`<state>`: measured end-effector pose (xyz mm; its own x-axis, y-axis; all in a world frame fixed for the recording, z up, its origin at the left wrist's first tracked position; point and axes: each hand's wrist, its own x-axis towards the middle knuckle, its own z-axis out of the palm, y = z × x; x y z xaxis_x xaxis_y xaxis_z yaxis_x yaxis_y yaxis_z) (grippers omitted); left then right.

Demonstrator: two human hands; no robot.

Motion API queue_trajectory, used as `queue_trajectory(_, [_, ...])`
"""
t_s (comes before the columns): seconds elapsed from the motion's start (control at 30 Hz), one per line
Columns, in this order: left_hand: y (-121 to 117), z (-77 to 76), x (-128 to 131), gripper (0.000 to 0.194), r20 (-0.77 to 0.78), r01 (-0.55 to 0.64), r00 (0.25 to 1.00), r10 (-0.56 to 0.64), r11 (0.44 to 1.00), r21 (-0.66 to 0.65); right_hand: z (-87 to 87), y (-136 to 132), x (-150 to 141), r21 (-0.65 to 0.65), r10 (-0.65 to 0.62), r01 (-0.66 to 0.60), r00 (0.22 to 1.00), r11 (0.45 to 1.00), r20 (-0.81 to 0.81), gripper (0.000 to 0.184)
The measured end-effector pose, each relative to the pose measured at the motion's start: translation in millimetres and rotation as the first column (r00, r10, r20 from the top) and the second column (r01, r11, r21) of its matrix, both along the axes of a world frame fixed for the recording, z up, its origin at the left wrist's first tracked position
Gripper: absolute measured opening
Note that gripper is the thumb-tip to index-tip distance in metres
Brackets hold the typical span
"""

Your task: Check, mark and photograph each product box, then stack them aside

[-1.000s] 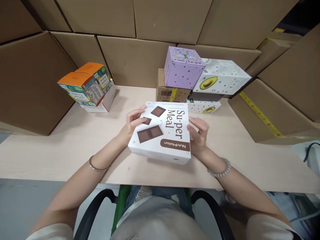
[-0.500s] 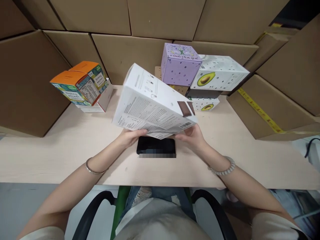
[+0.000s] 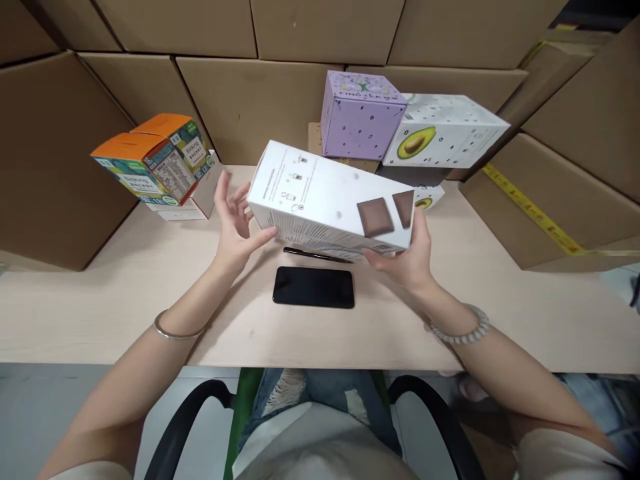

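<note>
White carton (image 3: 325,190), one, clasped by right hand (image 3: 411,260), left hand (image 3: 235,230) spread, one phone (image 3: 313,287)

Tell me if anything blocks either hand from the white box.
Nothing visible does: the right hand grips the white box at its right end, and the open left hand is at its left end. The pen and phone lie on the table.

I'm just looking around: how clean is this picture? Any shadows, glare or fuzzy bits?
In the head view, a soft shadow falls on the table beside the left forearm; in that same head view, the phone shows no strong glare, small print on the white box is too fuzzy to read, and seams between the cardboard boxes fan outward.
</note>
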<state>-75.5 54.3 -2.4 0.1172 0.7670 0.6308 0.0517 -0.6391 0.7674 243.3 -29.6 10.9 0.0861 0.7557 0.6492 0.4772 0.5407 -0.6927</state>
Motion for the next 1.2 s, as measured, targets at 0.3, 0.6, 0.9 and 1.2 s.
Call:
queue_trajectory(0.3, [-21.3,2.9,-1.0,0.1,-0.122,0.054,0.99,-0.068,0.991,-0.12,-8.1,7.0,-6.5,-0.161,0.232,-0.24,0.971,0.957,-0.063,0.07])
queue_trajectory(0.6, [-31.3,4.5,24.5,0.09,0.174,0.034,0.984,0.04,0.915,-0.403,9.3,10.2,9.2,-0.439,0.327,0.023,0.633,0.898,0.702,0.038])
queue_trajectory(0.9, [-30.8,10.2,30.6,0.073,0.426,0.169,0.903,0.052,0.869,-0.465,12.6,1.2,-0.6,-0.212,0.158,0.13,0.332,0.969,0.93,0.031])
queue_trajectory(1.2, [-30.3,14.6,26.3,0.064,0.416,0.275,0.909,-0.031,0.793,-0.543,34.4,9.7,34.3,-0.061,-0.05,0.213,0.481,0.975,0.875,0.007])
